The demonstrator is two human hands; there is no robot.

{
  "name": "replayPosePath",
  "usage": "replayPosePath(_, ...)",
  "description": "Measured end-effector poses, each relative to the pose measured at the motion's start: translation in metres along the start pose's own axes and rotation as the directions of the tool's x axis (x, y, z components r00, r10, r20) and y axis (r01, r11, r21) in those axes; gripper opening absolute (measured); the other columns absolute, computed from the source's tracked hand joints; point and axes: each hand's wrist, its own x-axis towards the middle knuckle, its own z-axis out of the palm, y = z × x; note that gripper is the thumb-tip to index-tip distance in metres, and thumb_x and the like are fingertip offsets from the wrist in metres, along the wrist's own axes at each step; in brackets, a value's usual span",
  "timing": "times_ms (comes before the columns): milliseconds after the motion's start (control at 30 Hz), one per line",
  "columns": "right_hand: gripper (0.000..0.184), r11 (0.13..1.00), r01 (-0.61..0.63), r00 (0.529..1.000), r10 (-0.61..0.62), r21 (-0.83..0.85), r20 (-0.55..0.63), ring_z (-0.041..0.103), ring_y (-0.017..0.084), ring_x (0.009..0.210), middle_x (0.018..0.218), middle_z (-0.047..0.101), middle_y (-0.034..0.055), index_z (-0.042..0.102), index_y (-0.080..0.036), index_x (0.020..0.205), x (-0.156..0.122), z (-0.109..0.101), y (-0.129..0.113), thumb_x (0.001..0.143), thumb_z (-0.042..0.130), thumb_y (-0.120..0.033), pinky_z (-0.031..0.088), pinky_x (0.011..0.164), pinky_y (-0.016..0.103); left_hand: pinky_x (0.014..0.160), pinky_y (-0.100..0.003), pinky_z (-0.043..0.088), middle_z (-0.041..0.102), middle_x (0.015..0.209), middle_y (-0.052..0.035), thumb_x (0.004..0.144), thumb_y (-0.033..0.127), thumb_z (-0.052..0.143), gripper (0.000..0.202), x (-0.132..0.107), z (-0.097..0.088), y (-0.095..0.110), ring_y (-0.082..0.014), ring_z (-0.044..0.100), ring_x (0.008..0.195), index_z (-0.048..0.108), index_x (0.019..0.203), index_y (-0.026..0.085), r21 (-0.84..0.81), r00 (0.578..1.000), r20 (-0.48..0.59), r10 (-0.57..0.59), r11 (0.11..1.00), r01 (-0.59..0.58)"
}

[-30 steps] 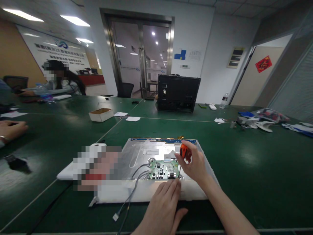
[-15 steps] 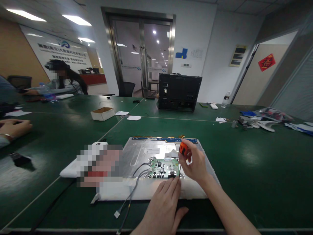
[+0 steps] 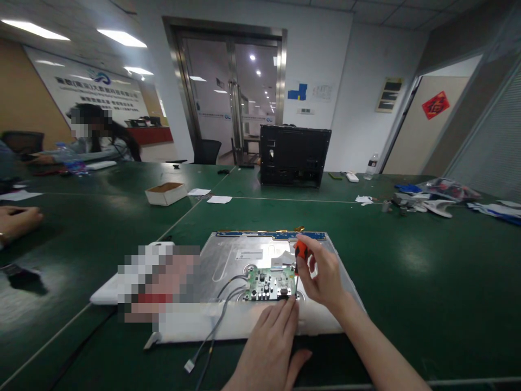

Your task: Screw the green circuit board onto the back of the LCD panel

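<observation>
A screwdriver with an orange-and-black handle (image 3: 300,250) stands nearly upright in my right hand (image 3: 325,271), whose fingers close around the handle. Its thin shaft comes down at the lower right corner of a green circuit board (image 3: 271,283). That board lies on the silver back of a display panel (image 3: 228,260), which rests flat on the table. My left hand (image 3: 271,336) lies over the panel's near edge, fingers stretched out, fingertips beside the same board corner. Dark cables (image 3: 223,315) run from the board's left side over the near edge; one ends in a white connector (image 3: 189,365).
A white object (image 3: 106,288), partly pixelated, lies left of the panel. Farther back are an open box (image 3: 166,194), paper slips (image 3: 220,200) and a black monitor housing (image 3: 295,156). Loose parts (image 3: 423,201) lie at right. Another person's hand (image 3: 20,222) rests at far left.
The view has shifted slightly, so the table and panel sit a little lower and further left. The screwdriver stays at the same board corner, and my left hand keeps its place.
</observation>
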Motion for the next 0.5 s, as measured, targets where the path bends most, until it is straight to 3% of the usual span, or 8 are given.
replayPosePath(167, 0.038, 0.999, 0.013, 0.998, -0.015, -0.034, -0.063, 0.045, 0.009, 0.05, 0.077, 0.055, -0.0015, 0.042, -0.022, 0.119, 0.0002, 0.0035, 0.0001, 0.083, 0.053, -0.016, 0.04, 0.043, 0.021, 0.101, -0.044, 0.039, 0.045, 0.14, -0.0146, 0.085, 0.028, 0.055, 0.057, 0.0006, -0.0028, 0.0013, -0.0297, 0.045, 0.123, 0.036, 0.137, 0.015, -0.015, 1.0, 0.01, -0.012, 1.0, 0.012)
replayPosePath(333, 0.037, 0.998, 0.038, 0.998, -0.041, -0.051, -0.053, 0.045, 0.009, 0.05, 0.074, 0.055, -0.0025, 0.043, -0.023, 0.117, 0.0019, 0.0034, 0.0, 0.084, 0.059, -0.022, 0.04, 0.044, 0.022, 0.102, -0.044, 0.038, 0.043, 0.141, -0.0143, 0.084, 0.028, 0.056, 0.059, 0.0016, -0.0028, 0.0014, -0.0295, 0.044, 0.124, 0.035, 0.138, 0.014, -0.012, 0.999, 0.041, -0.019, 1.0, 0.02)
replayPosePath(500, 0.038, 1.0, 0.015, 1.0, -0.015, -0.012, -0.013, 0.048, 0.01, 0.052, 0.081, 0.058, 0.0012, 0.042, -0.021, 0.121, 0.0015, -0.0009, -0.0019, 0.084, 0.049, -0.016, 0.041, 0.044, 0.023, 0.102, -0.044, 0.038, 0.044, 0.141, -0.0154, 0.084, 0.026, 0.057, 0.058, 0.0032, -0.005, 0.0029, -0.0297, 0.044, 0.123, 0.038, 0.136, 0.011, 0.01, 0.997, 0.069, -0.029, 1.0, 0.028)
